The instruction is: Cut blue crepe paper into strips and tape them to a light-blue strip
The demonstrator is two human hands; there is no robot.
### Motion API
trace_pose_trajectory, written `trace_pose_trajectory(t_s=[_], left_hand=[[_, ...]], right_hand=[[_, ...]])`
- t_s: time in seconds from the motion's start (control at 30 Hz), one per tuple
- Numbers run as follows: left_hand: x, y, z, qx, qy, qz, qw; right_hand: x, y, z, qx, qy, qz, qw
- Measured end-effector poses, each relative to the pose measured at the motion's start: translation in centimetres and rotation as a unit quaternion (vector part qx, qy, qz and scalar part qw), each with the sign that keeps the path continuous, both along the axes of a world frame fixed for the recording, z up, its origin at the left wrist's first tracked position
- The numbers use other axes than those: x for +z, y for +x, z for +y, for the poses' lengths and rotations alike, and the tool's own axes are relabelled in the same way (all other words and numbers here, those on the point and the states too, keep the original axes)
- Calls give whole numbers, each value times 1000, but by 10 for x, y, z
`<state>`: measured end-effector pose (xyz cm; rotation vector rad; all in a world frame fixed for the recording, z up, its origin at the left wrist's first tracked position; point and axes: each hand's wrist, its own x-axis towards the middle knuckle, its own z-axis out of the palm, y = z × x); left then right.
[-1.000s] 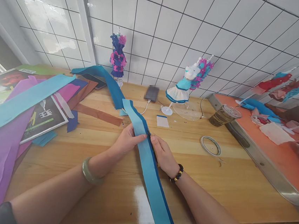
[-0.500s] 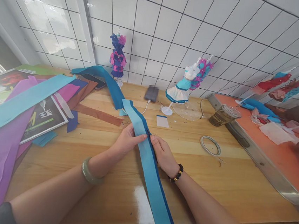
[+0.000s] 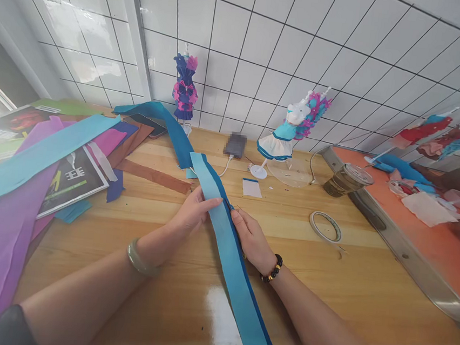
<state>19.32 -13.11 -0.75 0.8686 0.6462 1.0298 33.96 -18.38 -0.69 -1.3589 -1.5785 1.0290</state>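
Observation:
A long light blue crepe paper strip (image 3: 228, 253) lies over a darker blue strip (image 3: 218, 181), whose edge shows along its right side. Both run from mid-table to the near edge. My left hand (image 3: 194, 209) is closed on the pair, thumb on top and fingers underneath. My right hand (image 3: 251, 239) is closed around scissors (image 3: 228, 204) at the right edge of the strips. Only the dark blades show a little; the handles are mostly hidden by the hand.
Coloured paper sheets (image 3: 9, 227) and a brown strip (image 3: 154, 176) lie left. Small dressed figures (image 3: 185, 89) stand along the tiled wall. A tape roll (image 3: 325, 227), a lidded cup (image 3: 348, 180) and a phone-like device (image 3: 235, 145) with a white cable sit right and behind.
My left thumb has slid slightly up and left along the light blue strip. The view has shifted a little; both hands keep hold.

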Motion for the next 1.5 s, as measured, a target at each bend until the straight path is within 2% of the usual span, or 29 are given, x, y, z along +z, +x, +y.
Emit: trace_pose_trajectory(t_s=[0.23, 0.57, 1.0, 1.5], left_hand=[[-5, -1, 2, 26, 13, 2, 1000], [-8, 4, -3, 17, 67, 56, 996], [-7, 6, -6, 38, 85, 56, 994], [-7, 5, -6, 22, 86, 57, 994]], right_hand=[[-1, -1, -2, 6, -12, 3, 1000], [-2, -2, 0, 2, 4, 25, 1000], [-1, -2, 1, -7, 7, 40, 999], [0, -1, 1, 0, 9, 38, 999]])
